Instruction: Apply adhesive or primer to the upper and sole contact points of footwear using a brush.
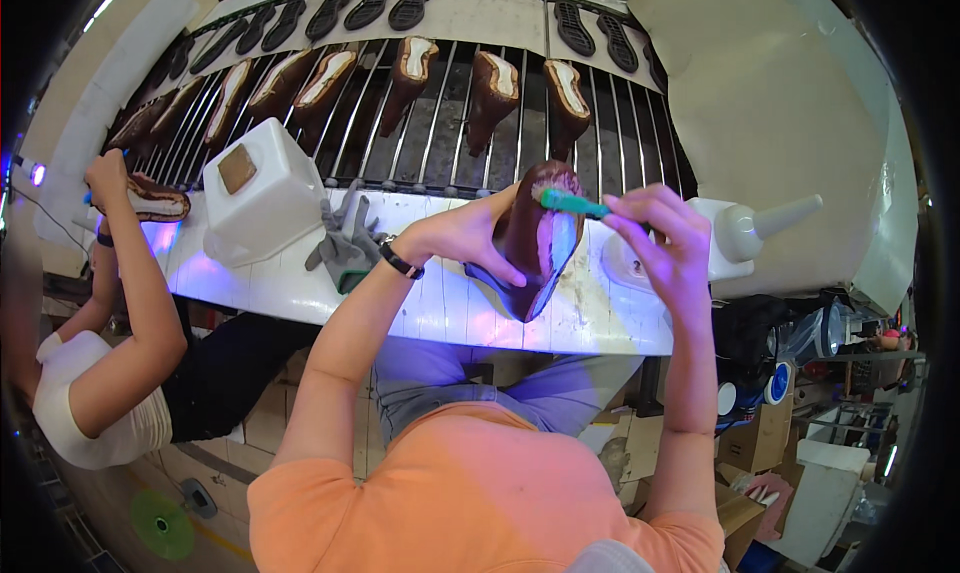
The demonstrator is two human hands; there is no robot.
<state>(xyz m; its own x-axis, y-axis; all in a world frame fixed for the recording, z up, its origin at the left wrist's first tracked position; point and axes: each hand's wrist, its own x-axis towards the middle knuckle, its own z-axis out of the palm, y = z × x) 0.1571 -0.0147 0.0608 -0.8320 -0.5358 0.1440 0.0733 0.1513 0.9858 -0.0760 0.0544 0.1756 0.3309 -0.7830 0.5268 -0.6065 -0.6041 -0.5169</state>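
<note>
A brown shoe upper [518,238], sole side tilted up and to the right, is held above the white bench by my left hand [465,238]. The thumb presses on its near side and the fingers go behind it. A green-handled brush [575,203] is pinched between the fingers of my right hand [662,228]. Its bristle end touches the far end of the shoe's underside. Below the right hand, part of a white container [625,265] shows on the bench.
Metal rollers [440,123] beyond the bench carry several brown shoe uppers [497,85]; black soles [368,6] lie behind. A white container [265,198] and grey gloves [347,235] stand left, a nozzled white bottle [740,235] right. A co-worker's hand [107,178] is at another shoe.
</note>
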